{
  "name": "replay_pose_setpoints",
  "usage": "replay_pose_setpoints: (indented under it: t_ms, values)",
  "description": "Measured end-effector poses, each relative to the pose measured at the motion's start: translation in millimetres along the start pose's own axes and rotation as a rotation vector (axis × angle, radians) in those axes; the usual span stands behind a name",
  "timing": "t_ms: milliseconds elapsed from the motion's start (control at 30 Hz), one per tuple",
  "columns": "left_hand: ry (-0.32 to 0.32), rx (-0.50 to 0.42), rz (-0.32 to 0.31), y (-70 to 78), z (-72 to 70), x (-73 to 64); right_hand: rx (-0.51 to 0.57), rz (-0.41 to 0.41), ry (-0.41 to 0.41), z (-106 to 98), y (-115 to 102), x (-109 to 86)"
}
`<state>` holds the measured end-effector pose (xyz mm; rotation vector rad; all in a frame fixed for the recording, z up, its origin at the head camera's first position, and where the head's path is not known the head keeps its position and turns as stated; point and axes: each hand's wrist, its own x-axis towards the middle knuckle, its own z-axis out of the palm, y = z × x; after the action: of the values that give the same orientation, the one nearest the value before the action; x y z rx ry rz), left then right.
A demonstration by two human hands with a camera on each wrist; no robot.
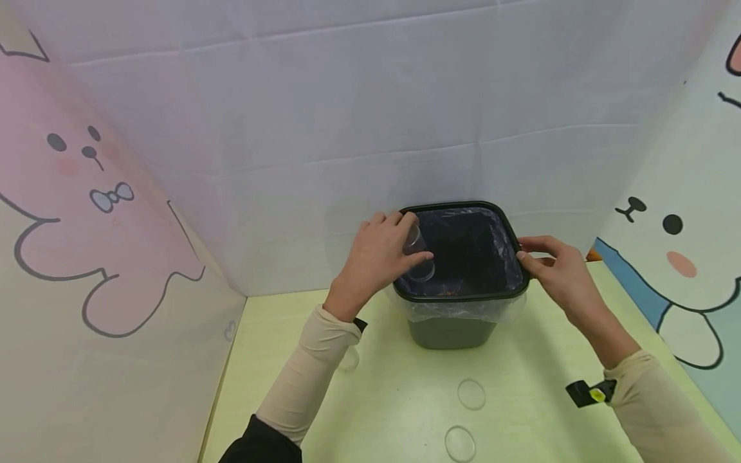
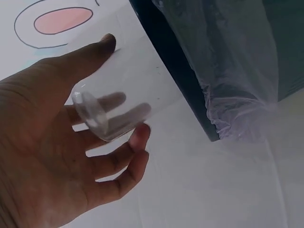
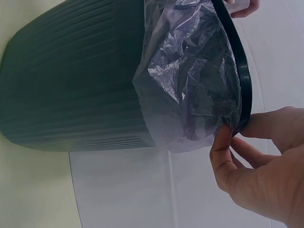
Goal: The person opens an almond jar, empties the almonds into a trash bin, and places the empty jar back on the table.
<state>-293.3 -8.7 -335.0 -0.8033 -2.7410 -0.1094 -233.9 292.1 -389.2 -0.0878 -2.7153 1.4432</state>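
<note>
A dark green trash bin (image 1: 451, 333) stands on the table, with a clear plastic bag (image 3: 190, 85) folded out over its edge below a black rim (image 1: 463, 298). My left hand (image 1: 376, 260) holds a clear plastic cup (image 2: 95, 114) between thumb and fingers, tilted over the bin's left side. In the left wrist view the cup is apart from the rim. At the opposite side, my right hand (image 1: 552, 270) pinches the rim and bag edge between thumb and fingers. Inside the bin it is dark; a small orange-brown bit shows near the front, too indistinct to name.
Thin clear rings lie on the pale yellow-green table (image 1: 393, 411): one ring (image 1: 471, 394) in front of the bin, another ring (image 1: 460, 444) nearer me, a third partly behind my left forearm. A white sheet (image 1: 324, 128) hangs behind; cartoon-printed panels flank the table.
</note>
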Motion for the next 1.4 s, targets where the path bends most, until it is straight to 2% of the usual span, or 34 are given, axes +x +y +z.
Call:
replay_pose_setpoints:
  t_ms: [133, 267, 500, 667, 900, 1233, 1400]
  values:
    - [-0.041, -0.075, 0.079, -3.3, -2.8, -3.2, 0.002, -0.001, -0.008, 1.1, 0.6, 0.6]
    - [-0.070, -0.112, 0.145, -6.3, -5.6, -6.4, 0.000, -0.006, -0.009, 0.9, 1.3, 0.8]
    - [-0.047, -0.180, 0.214, -9.6, -7.1, -10.8, 0.010, -0.001, -0.006, 0.9, 1.2, 1.2]
    - [-0.046, -0.203, 0.226, -11.7, -7.0, -13.7, 0.013, -0.002, -0.001, 1.8, 1.6, 0.4]
    - [-0.006, -0.241, 0.260, -14.1, -5.3, -17.5, 0.002, 0.001, 0.001, 2.8, 2.5, -0.3]
    - [-0.009, -0.257, 0.240, -13.3, -4.0, -21.8, 0.016, -0.006, 0.017, 3.3, 7.2, -2.5]
    - [-0.014, -0.300, 0.189, -13.8, -5.5, -21.7, 0.018, -0.014, 0.012, 3.9, 7.2, -0.7]
